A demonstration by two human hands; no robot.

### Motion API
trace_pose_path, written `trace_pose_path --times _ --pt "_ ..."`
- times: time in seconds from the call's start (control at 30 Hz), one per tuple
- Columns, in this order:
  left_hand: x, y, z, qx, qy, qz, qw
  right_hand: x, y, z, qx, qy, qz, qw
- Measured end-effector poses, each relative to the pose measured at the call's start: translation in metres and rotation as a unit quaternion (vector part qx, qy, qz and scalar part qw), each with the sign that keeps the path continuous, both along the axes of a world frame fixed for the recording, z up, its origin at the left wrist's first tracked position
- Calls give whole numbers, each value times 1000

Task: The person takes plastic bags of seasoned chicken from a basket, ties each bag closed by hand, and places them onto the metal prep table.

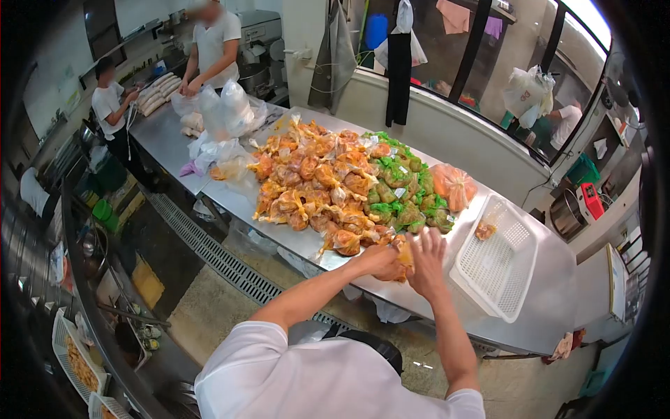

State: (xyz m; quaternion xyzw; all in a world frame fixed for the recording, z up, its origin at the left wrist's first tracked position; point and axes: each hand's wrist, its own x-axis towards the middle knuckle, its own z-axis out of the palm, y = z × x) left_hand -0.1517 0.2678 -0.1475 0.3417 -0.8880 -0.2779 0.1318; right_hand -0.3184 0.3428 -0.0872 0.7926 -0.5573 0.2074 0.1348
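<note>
My left hand (381, 262) is closed around a knotted plastic bag of orange food (403, 257) at the table's front edge. Just to its right is my right hand (427, 261), fingers stretched out and apart, its palm side close to that bag; whether it touches is hard to see. Beyond both hands lies a big pile of similar orange bags (307, 178). Bags with bright green tops (408, 188) adjoin the pile on its right. Right of my right hand stands a white perforated basket (513, 265) with one small orange bag (484, 230) inside.
The steel table (551, 279) runs diagonally under everything. A large orange-pink bag (452, 187) sits behind the basket. At the far left end, two people in white shirts (216, 45) work near clear plastic bags (234, 108) and stacked white packs (159, 94). A floor grate (230, 262) lies left.
</note>
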Motion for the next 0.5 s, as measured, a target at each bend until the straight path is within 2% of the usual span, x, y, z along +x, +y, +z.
trace_pose_path --times 0.03,0.07,0.1,0.13,0.17,0.23,0.3,0.33,0.37,0.4,0.43,0.5 --pt "-6 -4 -6 -7 -5 -17 1000 4 3 -4 26 88 23 996" --pt "-14 -11 -12 -17 -8 -34 999 -18 -11 -38 95 128 37 987" --pt "-18 -21 -13 -31 -10 -50 998 -31 -12 -34 222 9 42 974" --pt "-14 -17 11 -13 -46 -67 997 -40 -16 -28 340 -108 49 933" --pt "-16 -16 5 -15 22 -49 998 -45 -21 -24 450 -221 56 864" --pt "-28 1 -15 -19 157 -14 987 -51 -32 -25 443 -425 27 789" --pt "-41 6 -31 43 230 13 972 -58 -40 -30 412 -614 -9 673" --pt "-50 -1 -42 75 250 38 965 -48 -41 -33 353 -628 -56 691" --pt "-58 -7 -54 107 270 63 955 -40 -40 -47 304 -562 -42 768" --pt "-45 -1 -19 353 342 102 865 -31 -36 -70 252 -489 -27 835" --pt "-46 -5 -27 360 358 113 854 -17 -29 -86 197 -411 -11 890" --pt "-50 -14 -55 374 390 136 830 29 -5 -79 14 -359 1 933"
